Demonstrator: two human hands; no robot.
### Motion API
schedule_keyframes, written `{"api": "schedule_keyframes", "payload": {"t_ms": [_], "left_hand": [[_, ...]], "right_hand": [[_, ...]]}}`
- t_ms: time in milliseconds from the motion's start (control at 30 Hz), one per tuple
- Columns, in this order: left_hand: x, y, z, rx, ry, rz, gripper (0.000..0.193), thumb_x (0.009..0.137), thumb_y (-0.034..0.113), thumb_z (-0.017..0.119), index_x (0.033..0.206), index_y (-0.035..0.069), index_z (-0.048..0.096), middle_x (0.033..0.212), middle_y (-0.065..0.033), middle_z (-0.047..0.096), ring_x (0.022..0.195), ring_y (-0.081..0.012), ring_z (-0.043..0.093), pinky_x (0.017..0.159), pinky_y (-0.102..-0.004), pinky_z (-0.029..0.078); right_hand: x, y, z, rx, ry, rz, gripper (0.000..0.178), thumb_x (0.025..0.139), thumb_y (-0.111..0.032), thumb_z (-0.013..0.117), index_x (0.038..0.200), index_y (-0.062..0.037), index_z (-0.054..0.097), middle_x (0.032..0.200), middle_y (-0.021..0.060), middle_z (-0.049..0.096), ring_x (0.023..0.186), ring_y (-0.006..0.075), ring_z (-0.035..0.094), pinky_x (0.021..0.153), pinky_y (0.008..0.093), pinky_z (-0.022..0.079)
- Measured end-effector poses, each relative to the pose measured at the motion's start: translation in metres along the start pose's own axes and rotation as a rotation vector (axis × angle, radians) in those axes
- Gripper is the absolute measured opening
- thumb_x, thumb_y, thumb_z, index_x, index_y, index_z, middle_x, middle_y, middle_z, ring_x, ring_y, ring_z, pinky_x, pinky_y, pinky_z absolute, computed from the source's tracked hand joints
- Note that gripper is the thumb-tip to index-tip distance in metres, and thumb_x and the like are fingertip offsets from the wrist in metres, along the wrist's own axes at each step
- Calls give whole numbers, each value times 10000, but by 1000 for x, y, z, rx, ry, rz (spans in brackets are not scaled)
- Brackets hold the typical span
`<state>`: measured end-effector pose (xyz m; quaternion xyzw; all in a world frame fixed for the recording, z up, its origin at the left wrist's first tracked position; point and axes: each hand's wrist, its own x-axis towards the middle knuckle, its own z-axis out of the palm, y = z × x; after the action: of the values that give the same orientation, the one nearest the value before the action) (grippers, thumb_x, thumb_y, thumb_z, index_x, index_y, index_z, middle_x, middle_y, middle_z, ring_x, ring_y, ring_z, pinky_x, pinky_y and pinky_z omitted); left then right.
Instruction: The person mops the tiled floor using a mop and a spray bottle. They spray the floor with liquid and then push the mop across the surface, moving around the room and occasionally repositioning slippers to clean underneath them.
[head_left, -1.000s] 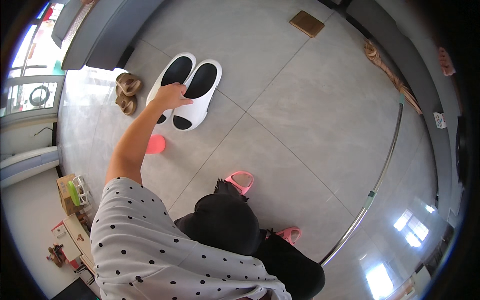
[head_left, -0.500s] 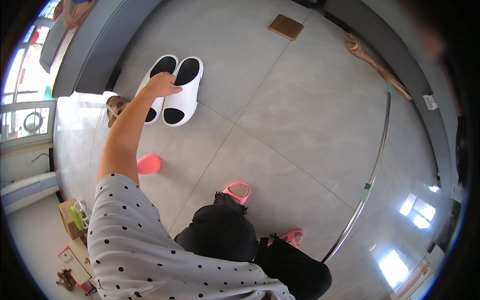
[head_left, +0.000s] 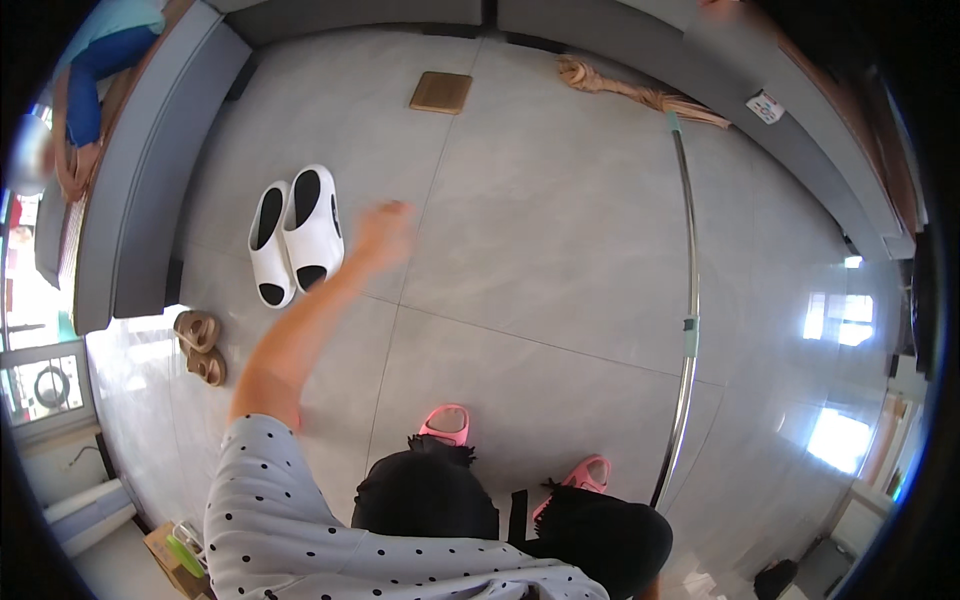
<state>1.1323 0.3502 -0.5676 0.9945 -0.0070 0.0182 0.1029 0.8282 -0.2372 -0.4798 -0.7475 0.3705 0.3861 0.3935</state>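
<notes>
My left hand (head_left: 385, 235) is held above the grey tiled floor, just right of a pair of white slippers (head_left: 322, 240) with black patches. It touches neither slipper, and nothing shows in it; motion blur smears its fingers. The slippers stand side by side on the floor. To the right lies a mop with a shiny metal pole (head_left: 690, 265) and a tan strip head (head_left: 625, 88). Its near end passes behind my right knee. My right hand is out of sight; only a sliver of skin shows beside that knee at the lower edge.
Brown sandals (head_left: 203, 345) lie at the left, near a grey sofa base (head_left: 165, 190) where another person sits. A brown square plate (head_left: 440, 92) is set in the far floor. Pink slippers (head_left: 445, 424) are on my feet. Grey furniture (head_left: 610, 40) runs along the back.
My left hand has left the white slippers and swung right. The slippers now sit apart from it, turned slightly in view. My view has shifted, bringing the brown sandals and the seated person into sight.
</notes>
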Motion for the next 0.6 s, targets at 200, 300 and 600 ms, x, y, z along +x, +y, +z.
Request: {"api": "schedule_keyframes", "payload": {"t_ms": [200,300,600], "left_hand": [[-42,286,50,-1027,-1012,183,470,774,290,580,1152,50,439,905,-50,589,750,-128,539,588,-277,451],[-61,350,46,-1006,-994,382,415,778,296,572,1085,37,468,896,-90,585,762,-161,548,665,-294,456],[-101,254,53,-973,-971,-197,250,798,202,549,962,14,526,851,-65,586,750,-137,566,660,-259,452]], "right_hand": [[2,14,-1,4,36,-69,220,722,-97,575,907,3,509,722,45,533,569,115,493,495,260,398],[15,13,5,-25,86,-118,224,721,-96,575,910,4,507,724,46,532,567,114,492,492,260,397],[148,-159,10,292,-92,-717,633,812,-13,433,1347,-112,110,607,29,443,457,112,441,416,255,390]]}}
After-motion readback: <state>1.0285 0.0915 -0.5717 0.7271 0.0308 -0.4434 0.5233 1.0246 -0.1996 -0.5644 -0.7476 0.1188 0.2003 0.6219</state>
